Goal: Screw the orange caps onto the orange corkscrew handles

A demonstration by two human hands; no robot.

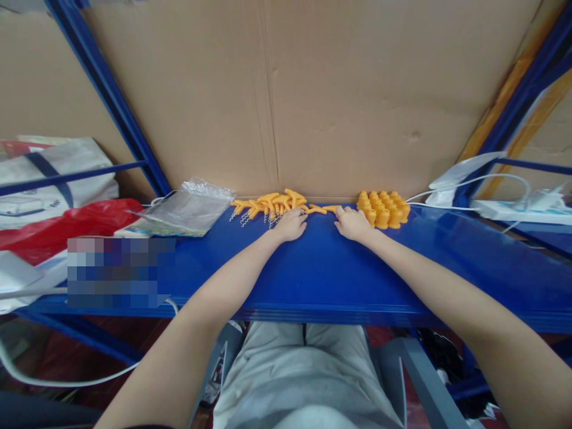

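Left hand (290, 226) sitting at far yellow corkscrews (269, 206), right hand (352, 224) at loose yellow piece (331, 208); fingers lying bent, hold unclear; seemingly positioning piece, next move needing steady pinch.

From the person's head, the single view looks forward and down — over pale grey cloth trousers (257, 360) close below — onto a glossy blue tabletop (322, 274), the bare left hand (290, 226) and bare right hand (352, 223) farther off, near mid-frame. A tall brown cardboard panel (335, 107) faces the lens above.
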